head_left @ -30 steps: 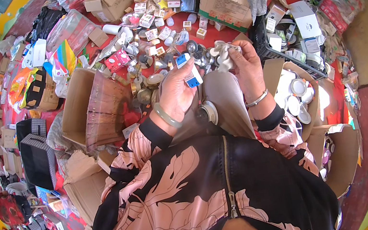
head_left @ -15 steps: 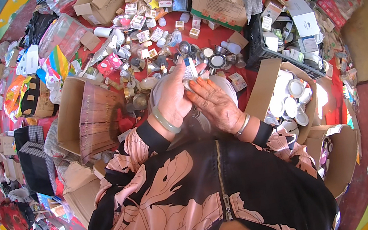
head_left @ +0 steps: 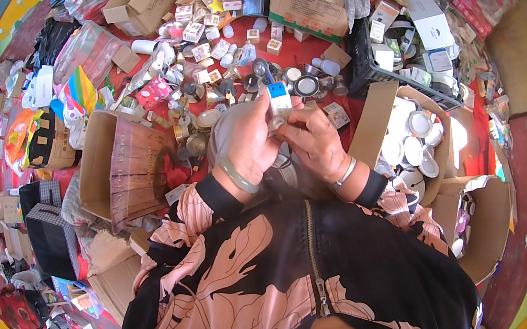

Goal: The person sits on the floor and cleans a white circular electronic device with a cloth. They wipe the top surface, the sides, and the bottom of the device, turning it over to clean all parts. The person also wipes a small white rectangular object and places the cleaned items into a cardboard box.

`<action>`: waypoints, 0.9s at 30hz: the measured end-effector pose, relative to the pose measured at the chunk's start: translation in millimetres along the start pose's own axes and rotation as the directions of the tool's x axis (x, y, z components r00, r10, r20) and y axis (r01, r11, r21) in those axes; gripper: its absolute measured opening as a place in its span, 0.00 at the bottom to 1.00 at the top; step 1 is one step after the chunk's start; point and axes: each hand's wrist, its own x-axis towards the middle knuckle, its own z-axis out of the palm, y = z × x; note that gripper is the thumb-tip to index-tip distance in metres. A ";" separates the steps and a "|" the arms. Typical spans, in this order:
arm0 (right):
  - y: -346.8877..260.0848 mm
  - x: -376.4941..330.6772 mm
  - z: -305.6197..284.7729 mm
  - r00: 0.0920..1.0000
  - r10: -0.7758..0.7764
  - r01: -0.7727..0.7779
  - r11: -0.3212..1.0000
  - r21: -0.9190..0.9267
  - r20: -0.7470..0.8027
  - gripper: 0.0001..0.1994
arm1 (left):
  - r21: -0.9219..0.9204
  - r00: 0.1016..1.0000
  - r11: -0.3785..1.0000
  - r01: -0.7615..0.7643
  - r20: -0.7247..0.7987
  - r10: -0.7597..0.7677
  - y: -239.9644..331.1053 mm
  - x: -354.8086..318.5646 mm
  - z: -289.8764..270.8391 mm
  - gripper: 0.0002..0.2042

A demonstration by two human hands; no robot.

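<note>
In front of my chest, my left hand is closed around a small blue and white box, its blue end pointing away from me. My right hand has its fingers bent and pinched together at the box's near end, touching a small pale piece there that I cannot make out. Just beyond my hands lies a pile of small jars and lids, among them a dark-rimmed round lid and a round pale lid.
Cardboard boxes flank me, one at left and one holding white lids at right. Behind the latter stands a black crate full of small packages. A pink spotted box and several small white boxes lie on the red cloth ahead.
The box has tilted up, so its blue end now shows. My right hand has gone from outstretched fingers to a pinch at the near end. My view has shifted slightly.
</note>
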 end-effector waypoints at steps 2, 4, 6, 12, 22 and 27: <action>6.4 12.2 -2.9 0.999 0.046 -0.046 0.999 -0.011 -0.015 0.09 | -0.029 0.996 1.000 0.007 0.094 -0.004 -8.7 1.4 -6.2 0.16; 14.3 22.3 0.8 0.982 0.162 -0.163 0.987 0.005 -0.101 0.09 | -0.019 1.000 1.000 -0.016 0.007 0.016 -17.5 -0.5 -0.6 0.14; 14.5 21.4 3.2 0.952 0.273 -0.266 0.962 0.070 -0.140 0.09 | -0.024 0.996 1.000 -0.005 -0.094 0.002 -17.4 -4.0 4.6 0.13; -5.7 8.8 6.8 0.995 0.061 -0.064 0.997 -0.033 -0.083 0.10 | 0.030 1.000 0.999 -0.020 -0.016 0.021 -11.7 -12.0 4.1 0.09; 14.1 18.4 -0.6 0.984 0.004 -0.018 0.997 -0.078 -0.177 0.08 | 0.004 0.996 1.000 -0.005 -0.090 0.006 -24.4 -10.2 -3.4 0.09; -3.1 13.6 4.2 0.999 -0.036 0.036 0.999 -0.006 -0.025 0.09 | -0.017 1.000 1.000 -0.011 -0.001 0.011 -26.8 -8.0 -16.2 0.16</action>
